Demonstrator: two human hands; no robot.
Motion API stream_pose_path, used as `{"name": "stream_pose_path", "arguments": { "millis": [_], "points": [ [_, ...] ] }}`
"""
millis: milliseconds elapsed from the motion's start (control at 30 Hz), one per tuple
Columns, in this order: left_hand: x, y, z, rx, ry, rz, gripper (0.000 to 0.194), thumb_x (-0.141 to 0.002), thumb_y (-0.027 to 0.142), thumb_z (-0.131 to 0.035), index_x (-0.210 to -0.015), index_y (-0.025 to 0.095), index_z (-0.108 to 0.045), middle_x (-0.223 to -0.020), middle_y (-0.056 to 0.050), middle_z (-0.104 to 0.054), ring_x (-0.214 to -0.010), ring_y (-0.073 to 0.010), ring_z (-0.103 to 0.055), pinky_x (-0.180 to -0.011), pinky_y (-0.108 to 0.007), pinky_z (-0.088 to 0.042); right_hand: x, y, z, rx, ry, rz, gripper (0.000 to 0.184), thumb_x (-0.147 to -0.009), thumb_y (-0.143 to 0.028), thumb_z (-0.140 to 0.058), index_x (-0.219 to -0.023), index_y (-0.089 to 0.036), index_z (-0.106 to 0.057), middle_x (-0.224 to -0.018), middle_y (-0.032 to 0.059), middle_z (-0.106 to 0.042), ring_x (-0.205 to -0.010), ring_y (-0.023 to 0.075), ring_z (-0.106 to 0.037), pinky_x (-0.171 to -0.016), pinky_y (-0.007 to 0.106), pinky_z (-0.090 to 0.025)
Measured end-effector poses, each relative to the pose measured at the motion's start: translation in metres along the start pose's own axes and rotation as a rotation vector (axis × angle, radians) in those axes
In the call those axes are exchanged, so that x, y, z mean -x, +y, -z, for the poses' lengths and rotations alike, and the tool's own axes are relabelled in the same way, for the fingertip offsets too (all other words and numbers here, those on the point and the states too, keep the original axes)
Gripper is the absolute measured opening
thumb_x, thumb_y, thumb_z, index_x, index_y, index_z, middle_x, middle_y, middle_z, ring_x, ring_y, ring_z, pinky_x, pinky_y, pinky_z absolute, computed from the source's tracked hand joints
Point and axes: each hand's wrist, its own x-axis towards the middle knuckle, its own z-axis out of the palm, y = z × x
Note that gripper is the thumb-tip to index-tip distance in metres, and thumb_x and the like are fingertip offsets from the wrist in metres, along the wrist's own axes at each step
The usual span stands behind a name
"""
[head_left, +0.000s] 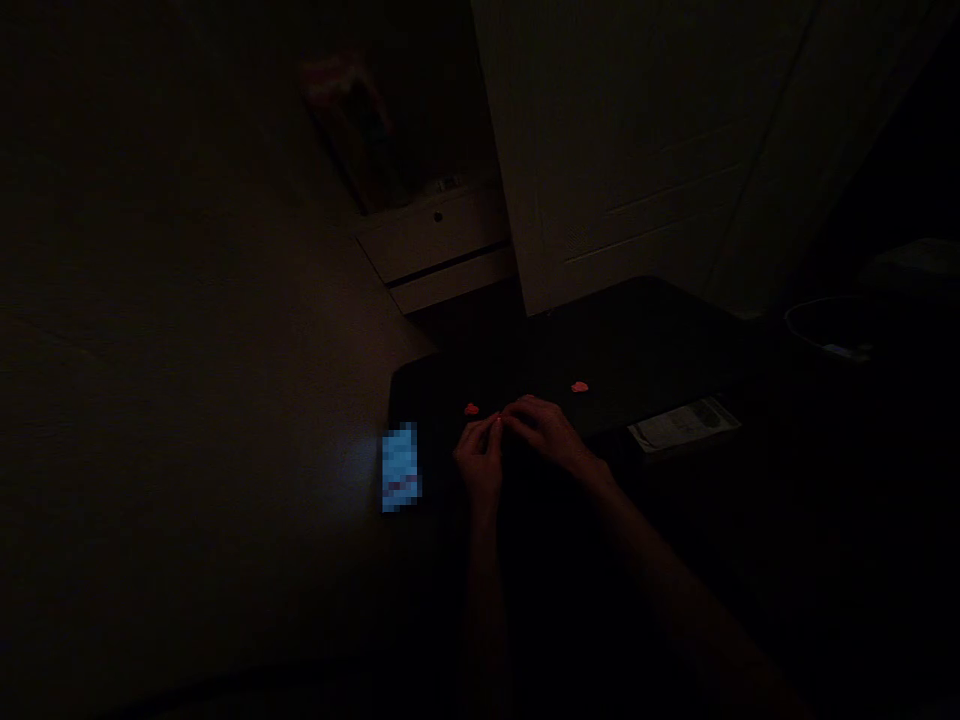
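Note:
My left hand [480, 450] and my right hand [544, 425] meet over the dark table [630, 330], fingertips pinched together. Between them is a tiny reddish bit [499, 420], too small and dim to name. Just beyond my left fingers lies a small red lump [471, 409]. A second, pinkish lump [579, 387] rests on the table past my right hand. What the lumps are made of cannot be told in this dim light.
A lit, blurred-out screen [400, 468] glows at the table's left edge, by the wall [300, 380]. Printed paper [686, 425] lies at the table's near right edge. Behind stand a pale door-like panel [622, 150] and white drawers [442, 240].

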Motion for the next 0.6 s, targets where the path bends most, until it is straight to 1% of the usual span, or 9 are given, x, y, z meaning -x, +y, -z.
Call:
{"name": "stream_pose_path", "arguments": {
  "millis": [200, 333, 467, 600],
  "points": [
    [0.0015, 0.0001, -0.0019, 0.004, 0.023, 0.072, 0.033, -0.092, 0.048, -0.072, -0.103, 0.018, -0.080, -0.098, -0.010, -0.079, -0.087, -0.0197, -0.074, -0.073, -0.030, -0.061, 0.0004, 0.0015, -0.0022, -0.068, 0.075, -0.062, 0.020, -0.100, -0.034, -0.068, -0.113, -0.025, -0.079, -0.108, 0.0074, -0.080, -0.097, 0.0221, -0.075, -0.092, 0.037, -0.057],
    [0.0020, -0.0010, -0.0029, 0.029, 0.009, 0.105, 0.032, -0.091, 0.047, -0.073, -0.101, 0.018, -0.080, -0.094, -0.009, -0.079, -0.083, -0.0187, -0.074, -0.071, -0.029, -0.060, 0.0001, -0.0013, -0.0007, -0.077, 0.056, -0.047, 0.019, -0.099, -0.029, -0.067, -0.112, -0.024, -0.080, -0.104, 0.0075, -0.079, -0.095, 0.0213, -0.074, -0.090, 0.036, -0.057],
    [0.0007, 0.0017, -0.0028, 0.026, 0.001, 0.078, 0.028, -0.089, 0.046, -0.075, -0.095, 0.019, -0.080, -0.097, -0.008, -0.078, -0.088, -0.0192, -0.074, -0.075, -0.029, -0.061, -0.0002, -0.0037, 0.0021, -0.081, 0.045, -0.012, 0.022, -0.101, -0.023, -0.062, -0.112, -0.024, -0.080, -0.103, 0.0072, -0.076, -0.095, 0.0199, -0.072, -0.088, 0.035, -0.057],
    [-0.0003, 0.0045, -0.0026, -0.003, 0.006, 0.037, 0.027, -0.090, 0.046, -0.074, -0.093, 0.019, -0.079, -0.097, -0.007, -0.076, -0.089, -0.0188, -0.073, -0.078, -0.029, -0.060, 0.0000, -0.0033, 0.0026, -0.084, 0.044, -0.001, 0.022, -0.099, -0.021, -0.063, -0.112, -0.024, -0.081, -0.102, 0.0071, -0.074, -0.093, 0.0198, -0.071, -0.084, 0.033, -0.058]
  ]
}}
